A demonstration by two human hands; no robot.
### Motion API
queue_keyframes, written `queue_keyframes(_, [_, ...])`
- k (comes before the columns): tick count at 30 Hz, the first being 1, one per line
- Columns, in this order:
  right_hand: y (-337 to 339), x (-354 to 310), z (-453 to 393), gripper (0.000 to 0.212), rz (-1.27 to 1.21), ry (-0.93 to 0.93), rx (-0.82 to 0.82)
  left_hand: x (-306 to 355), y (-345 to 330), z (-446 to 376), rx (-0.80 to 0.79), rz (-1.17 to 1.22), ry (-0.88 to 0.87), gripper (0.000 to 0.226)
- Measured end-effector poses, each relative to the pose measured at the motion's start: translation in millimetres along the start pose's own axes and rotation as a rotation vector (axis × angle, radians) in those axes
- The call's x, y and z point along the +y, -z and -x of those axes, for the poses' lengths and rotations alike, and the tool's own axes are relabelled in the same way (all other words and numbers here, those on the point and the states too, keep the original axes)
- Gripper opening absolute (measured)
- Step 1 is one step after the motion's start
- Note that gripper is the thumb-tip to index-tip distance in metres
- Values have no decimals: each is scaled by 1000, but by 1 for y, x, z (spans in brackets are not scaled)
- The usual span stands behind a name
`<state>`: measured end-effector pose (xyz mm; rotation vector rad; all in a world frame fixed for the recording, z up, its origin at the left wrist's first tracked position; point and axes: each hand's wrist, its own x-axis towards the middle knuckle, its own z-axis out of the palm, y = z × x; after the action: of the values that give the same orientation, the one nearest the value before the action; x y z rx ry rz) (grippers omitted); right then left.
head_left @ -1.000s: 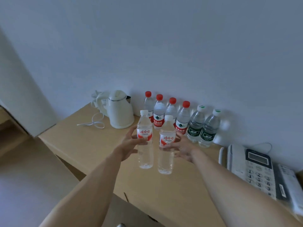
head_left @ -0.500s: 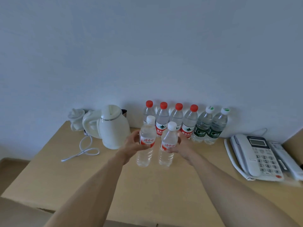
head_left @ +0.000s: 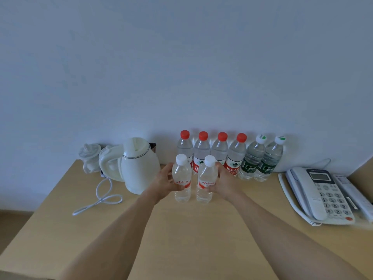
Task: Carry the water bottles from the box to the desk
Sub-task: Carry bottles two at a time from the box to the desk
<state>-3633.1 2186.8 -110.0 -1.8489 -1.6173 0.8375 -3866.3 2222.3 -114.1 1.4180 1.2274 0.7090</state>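
Setting down is the step in hand, as I judge it: my left hand [head_left: 165, 181] grips one white-capped bottle [head_left: 182, 178] round its red label, fingers curled about it, and my right hand [head_left: 224, 181] grips a second white-capped bottle [head_left: 205, 179] the same way; the two stand upright, just beside each other but apart, low over the counter [head_left: 191, 235], their bases at or very near the wood, though I cannot tell whether they touch it; behind them, along the wall, stand four red-capped bottles [head_left: 212, 152] in a row and two green-labelled bottles [head_left: 260, 158] to their right, so most of the carrying looks done; the box itself is out of sight; the kettle [head_left: 139, 164] sits close by my left hand, its cord [head_left: 101, 197] looped on the counter, and the phone [head_left: 321, 193] lies well off to the right; the next move, I think, calls for lowering both bottles flat and square, then loosening both grips together and drawing the hands straight back, minding the kettle on the left and the red-capped row just behind, since a knock there could topple several at once.
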Motion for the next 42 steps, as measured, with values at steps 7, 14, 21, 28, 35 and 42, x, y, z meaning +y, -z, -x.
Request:
queue_keyframes(7, [7, 1, 6, 79, -26, 32, -1, 3, -6, 2, 5, -101, -33, 69])
queue_keyframes(14, [16, -9, 5, 65, 41, 156, 84, 20, 4, 9, 172, -478, -272, 76])
queue_keyframes(21, [15, -12, 8, 65, 77, 190, 114, 25, 4, 3, 205, -635, -345, 62])
queue_keyframes(28, [12, -12, 11, 66, 85, 181, 147, 31, 9, -17, 202, -558, -347, 69])
queue_keyframes(35, [10, -15, 11, 59, 90, 178, 178, 30, 8, -32, 234, -572, -352, 66])
queue_keyframes(42, [9, -18, 2, 54, 84, 159, 193, 29, 11, -39, 230, -558, -338, 67])
